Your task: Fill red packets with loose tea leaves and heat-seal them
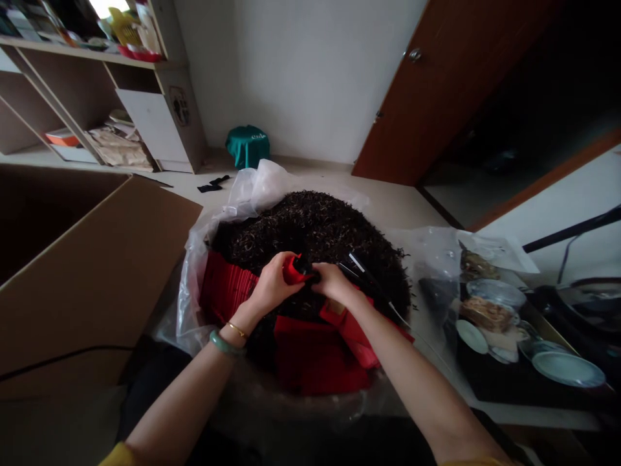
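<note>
My left hand is wrapped around a small red packet, its mouth held open. Dark tea leaves show at that mouth. Beside it, the closed fingers of my right hand pinch a dark clump of leaves against the packet's edge. Both hands are over a large heap of loose dark tea leaves in a clear plastic bag. A tight row of red packets lies left of my left wrist. More flat red packets lie on the heap's near side, partly under my right forearm.
A slim dark device with a white cord rests on the heap at right. A big cardboard box stands at left. On the right, a black tray carries lidded cups and bowls. A green-covered bin stands by the wall, near a wooden door.
</note>
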Demonstrator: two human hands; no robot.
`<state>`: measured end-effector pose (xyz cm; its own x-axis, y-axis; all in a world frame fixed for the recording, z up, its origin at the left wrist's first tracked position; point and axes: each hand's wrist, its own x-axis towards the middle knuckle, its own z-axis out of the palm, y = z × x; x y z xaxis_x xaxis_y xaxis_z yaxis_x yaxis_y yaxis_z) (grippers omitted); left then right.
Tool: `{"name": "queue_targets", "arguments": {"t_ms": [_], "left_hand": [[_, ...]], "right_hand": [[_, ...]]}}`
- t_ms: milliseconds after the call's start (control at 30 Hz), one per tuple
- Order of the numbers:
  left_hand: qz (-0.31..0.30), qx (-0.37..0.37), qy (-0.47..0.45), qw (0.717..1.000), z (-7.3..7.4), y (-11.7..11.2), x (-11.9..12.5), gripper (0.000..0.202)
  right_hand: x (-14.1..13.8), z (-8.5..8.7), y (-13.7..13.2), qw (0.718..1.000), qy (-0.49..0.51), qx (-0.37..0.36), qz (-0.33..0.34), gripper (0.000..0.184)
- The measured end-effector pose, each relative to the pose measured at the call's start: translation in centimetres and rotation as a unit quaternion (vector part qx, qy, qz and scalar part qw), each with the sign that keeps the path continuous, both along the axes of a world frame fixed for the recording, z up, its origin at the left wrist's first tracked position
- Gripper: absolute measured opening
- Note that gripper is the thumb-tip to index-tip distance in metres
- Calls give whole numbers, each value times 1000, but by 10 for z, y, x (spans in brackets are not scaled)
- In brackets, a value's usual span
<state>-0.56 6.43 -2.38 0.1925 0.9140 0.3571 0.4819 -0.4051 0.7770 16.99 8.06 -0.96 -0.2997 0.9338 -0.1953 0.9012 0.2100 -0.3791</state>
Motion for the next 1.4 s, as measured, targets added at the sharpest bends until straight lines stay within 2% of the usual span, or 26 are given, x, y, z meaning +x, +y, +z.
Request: {"name": "queue_targets", "arguments": {"t_ms": [100,200,267,367,567,733,933,1133,1200,1300,1400], "left_hand": [[7,-1,4,1000,-2,1,1,52],[10,6,3,1000,-6,1,2,53],[10,8,0,1000,-8,0,3,54],[13,7,-2,1000,-8,0,3,54],[24,-3,-22,999,-7,-2,6,54],[26,-34,-40,998,-12,-6,14,53],[42,18,-46,998,-26,-8,22,54],[64,52,-47,995,-34,-8,24,55],[68,80,-43,994,-36,-9,24,54],[70,122,-33,990,-39,-11,25,56],[75,134,-17,988,-43,-12,25,61]], "right_hand": [[18,34,1,990,108,87,-25,26],[15,64,-3,973,174,153,-3,22],[6,76,-6,969,177,168,23,23],[-9,83,-11,970,177,162,36,28],[-12,77,-18,962,224,155,33,30],[-12,70,-25,950,240,196,28,18],[-18,60,-28,954,229,191,33,14],[-4,57,-27,923,312,222,-33,13],[0,54,-32,931,303,201,-26,15],[1,43,-40,954,252,160,19,36],[-3,31,-46,964,219,150,33,36]]}}
